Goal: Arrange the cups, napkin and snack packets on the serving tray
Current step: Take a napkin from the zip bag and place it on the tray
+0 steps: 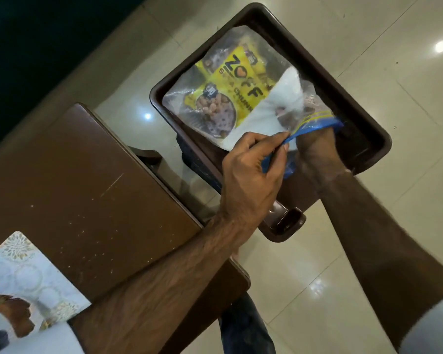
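Nearest: two bare forearms reaching forward, a pale sleeve edge at the lower right corner. Below them, glossy cream floor tiles point(343, 264) with bright lamp reflections, plenty of open room to the right. At left, brown wooden table point(87, 190), flat, matte, lightly scratched and speckled, its square corner jutting toward the tray; patterned white-and-gold mat point(26, 272) on its near left end. Ahead, dark brown serving tray point(363, 116), rectangular with rounded corners and a raised glossy rim, seen over the floor past the table corner; what bears it cannot be told. Bare tray floor left along the far and right rims. On the tray, clear crinkled zip bag point(230, 98) with a blue seal strip, holding a yellow snack packet point(230, 90) printed in black letters with a picture of brown chunks, and a folded white napkin point(269, 116) beside it toward the bag's mouth. Left hand point(251, 169) closed in a pinch, thumb and forefinger gripping the blue seal strip at the near edge. Right hand point(315, 144) pushed into the bag's mouth, fingers hidden behind plastic; how far open, cannot tell.
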Demonstrator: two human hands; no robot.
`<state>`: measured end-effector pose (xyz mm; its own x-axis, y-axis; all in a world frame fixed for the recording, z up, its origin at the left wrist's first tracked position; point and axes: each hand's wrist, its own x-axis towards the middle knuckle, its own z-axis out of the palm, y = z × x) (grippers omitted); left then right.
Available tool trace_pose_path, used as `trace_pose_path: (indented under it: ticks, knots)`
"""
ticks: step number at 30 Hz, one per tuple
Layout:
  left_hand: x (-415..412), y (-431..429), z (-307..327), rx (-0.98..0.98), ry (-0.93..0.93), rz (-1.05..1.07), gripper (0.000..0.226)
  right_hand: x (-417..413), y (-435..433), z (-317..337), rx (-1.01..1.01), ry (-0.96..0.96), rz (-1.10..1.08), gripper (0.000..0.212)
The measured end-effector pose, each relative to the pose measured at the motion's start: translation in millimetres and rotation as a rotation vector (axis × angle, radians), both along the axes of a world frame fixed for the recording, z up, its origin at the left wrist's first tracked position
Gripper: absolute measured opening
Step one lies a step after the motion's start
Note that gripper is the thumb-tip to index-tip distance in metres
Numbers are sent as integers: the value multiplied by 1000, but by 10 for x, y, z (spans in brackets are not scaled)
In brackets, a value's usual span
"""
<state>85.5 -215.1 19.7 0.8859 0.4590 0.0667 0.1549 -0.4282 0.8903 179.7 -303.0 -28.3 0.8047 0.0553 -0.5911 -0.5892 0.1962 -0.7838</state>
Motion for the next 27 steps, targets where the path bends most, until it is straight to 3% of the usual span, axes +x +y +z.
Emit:
trace_pose_path:
  ticks: [6,10,16,20,22,24,27]
  knots:
    - [21,45,22,-219,85,64,21,-453,-621,299,-299,-216,140,28]
    - [99,60,67,-490,279,82,20,-676,-1011,652,-257,-215,135,29]
    - [2,139,303,-745,354,-184,31,-866,-1186,1018,-51,10,154,37]
    - [-381,305,475,-1082,531,-535,44,-1073,-929,1016,-55,16,222,41]
    - [-617,416,481,-1074,605,-585,46,-1194,-759,983,-132,-22,309,42]
    - [-832,528,421,-925,673,-538,46,-1305,-598,949,-215,-28,412,48]
    - [-1126,759,319,-815,770,-484,43,-1363,-358,947,-325,-55,507,77]
